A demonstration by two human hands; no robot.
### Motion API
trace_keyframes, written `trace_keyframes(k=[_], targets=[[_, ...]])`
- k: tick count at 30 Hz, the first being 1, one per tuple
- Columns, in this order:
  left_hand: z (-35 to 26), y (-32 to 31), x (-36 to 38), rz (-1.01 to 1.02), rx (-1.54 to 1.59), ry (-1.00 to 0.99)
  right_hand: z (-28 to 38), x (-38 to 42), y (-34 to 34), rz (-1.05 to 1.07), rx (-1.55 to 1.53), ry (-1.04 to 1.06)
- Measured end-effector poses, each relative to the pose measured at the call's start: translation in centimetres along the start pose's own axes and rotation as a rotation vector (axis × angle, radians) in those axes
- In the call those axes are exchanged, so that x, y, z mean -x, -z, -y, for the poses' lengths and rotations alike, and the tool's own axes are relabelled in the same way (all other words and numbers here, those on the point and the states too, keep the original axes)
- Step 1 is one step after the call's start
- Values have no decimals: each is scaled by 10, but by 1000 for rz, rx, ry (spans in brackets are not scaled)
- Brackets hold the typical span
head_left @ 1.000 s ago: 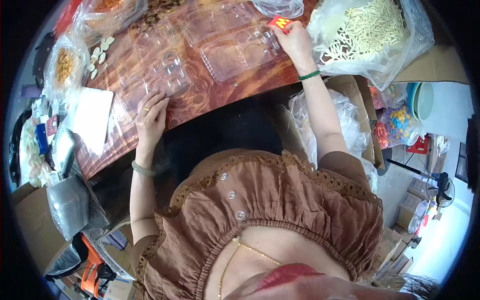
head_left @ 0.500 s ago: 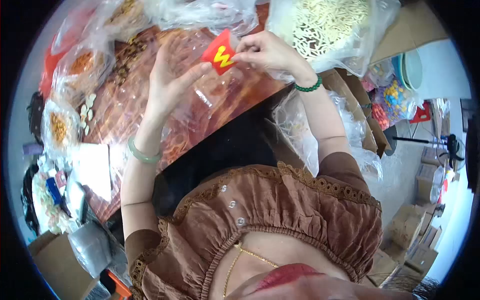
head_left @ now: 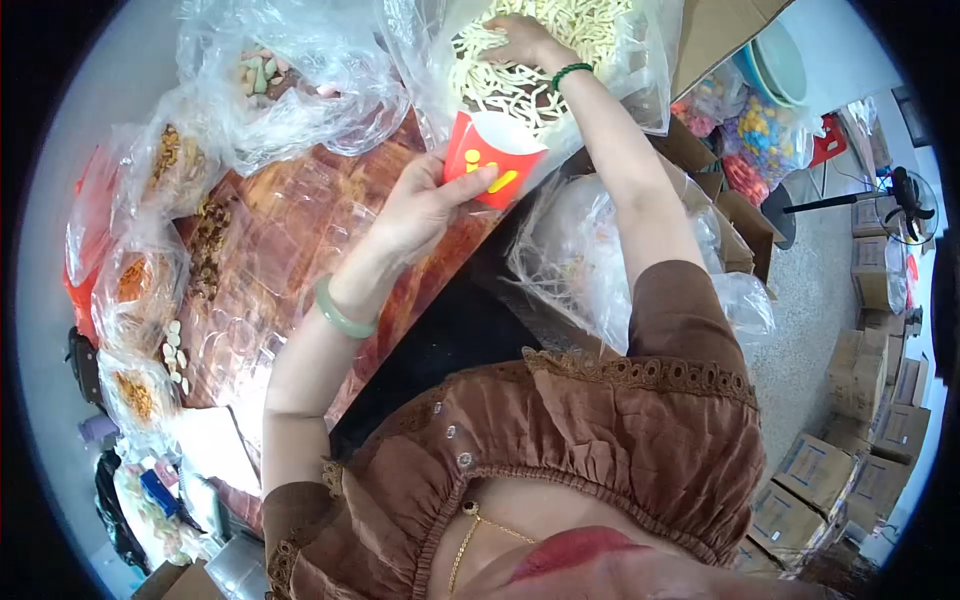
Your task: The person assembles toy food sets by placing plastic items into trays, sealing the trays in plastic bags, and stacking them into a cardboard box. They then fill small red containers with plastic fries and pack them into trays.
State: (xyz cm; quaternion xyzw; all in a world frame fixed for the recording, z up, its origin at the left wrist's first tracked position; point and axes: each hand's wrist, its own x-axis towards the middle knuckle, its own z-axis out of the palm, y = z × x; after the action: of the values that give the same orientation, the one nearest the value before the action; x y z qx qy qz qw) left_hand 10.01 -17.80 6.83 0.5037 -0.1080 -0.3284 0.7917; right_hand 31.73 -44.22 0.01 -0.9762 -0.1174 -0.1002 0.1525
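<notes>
The left hand (head_left: 425, 205) pinches an open, apparently empty red fry carton (head_left: 490, 160); the right hand (head_left: 525, 42) closes on pale fries (head_left: 500, 85) in the bag, none loaded yet.

Bags (head_left: 290, 70) crowd the table's (head_left: 400, 300) far edge and more bags (head_left: 135, 290) line its left edge. Clear trays (head_left: 270, 250) cover the middle. A strip along the near edge lies open. The big bag (head_left: 600, 60) blocks the right corner.
</notes>
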Motion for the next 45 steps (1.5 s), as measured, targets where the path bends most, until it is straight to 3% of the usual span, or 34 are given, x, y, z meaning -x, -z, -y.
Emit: trace_keyframes(k=[4, 7, 9, 12, 20, 24, 28, 35, 38, 45], targets=[[11, -12, -27, -3, -25, 56, 18, 0, -21, 85, 17, 111], [22, -14, -42, -28, -26, 10, 30, 16, 3, 259, 95, 58], [29, -9, -53, -35, 17, -35, 15, 24, 11, 223, 61, 62], [41, 2, -65, -19, -142, 66, 29, 45, 29, 243, 80, 43], [43, -2, -69, -81, -44, 100, 16, 22, 36, 215, 85, 70], [44, -12, -73, -88, 30, 55, 13, 12, 34, 494, 121, -103], [53, -14, -79, -115, 114, 66, -5, 16, -3, 380, 65, 29], [48, -12, -84, -158, 59, 87, 5, 14, 4, 494, -26, -180], [45, -9, -87, -197, 79, 52, -11, 12, 19, 339, -123, -102], [40, -2, -111, -250, 78, 31, -20, 23, 49, 306, -84, -81]])
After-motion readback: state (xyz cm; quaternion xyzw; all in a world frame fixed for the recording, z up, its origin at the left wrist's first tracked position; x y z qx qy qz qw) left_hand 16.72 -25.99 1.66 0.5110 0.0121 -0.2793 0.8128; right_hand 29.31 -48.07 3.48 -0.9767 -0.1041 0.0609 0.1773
